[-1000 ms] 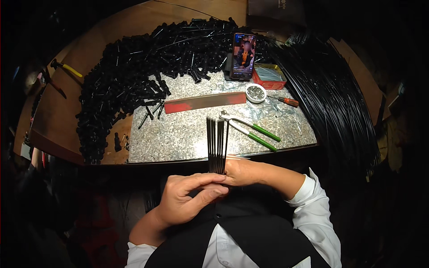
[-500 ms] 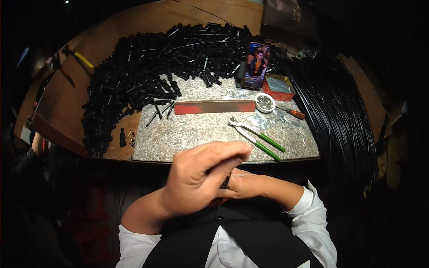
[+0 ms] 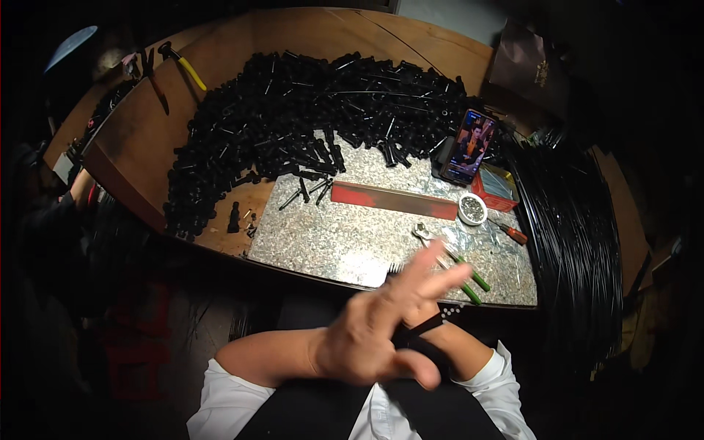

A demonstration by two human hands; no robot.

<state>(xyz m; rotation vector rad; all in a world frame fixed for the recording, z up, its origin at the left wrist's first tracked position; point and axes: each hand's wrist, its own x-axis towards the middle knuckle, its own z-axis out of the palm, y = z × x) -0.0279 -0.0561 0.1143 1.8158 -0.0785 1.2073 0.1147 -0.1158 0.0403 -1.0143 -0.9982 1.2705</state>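
My left hand (image 3: 374, 326) is lifted in front of my body at the near edge of the work surface, palm down and blurred. Its fingers are spread apart and the thumb sticks out to the side, with nothing seen in them. Behind it lies my right hand (image 3: 421, 315), mostly covered, so its fingers are hidden. A black strap with pale beads (image 3: 441, 317) crosses by the right wrist. Just past the left hand's fingers, the toothed end of a small black part (image 3: 396, 269) shows; what holds it is hidden. Green-handled pincers (image 3: 469, 284) lie partly behind the left fingertips.
A large heap of black plastic parts (image 3: 293, 110) covers the back. On the speckled board (image 3: 315, 246) lie a red bar (image 3: 389, 201), a white cup of small metal pieces (image 3: 472, 210) and a screwdriver (image 3: 512, 232). A phone (image 3: 471, 147) stands beside long black rods (image 3: 576, 227).
My left hand has turned and its fingers have spread, where they were bent together over the right hand before. The whole scene has shifted right and down and tilted in view.
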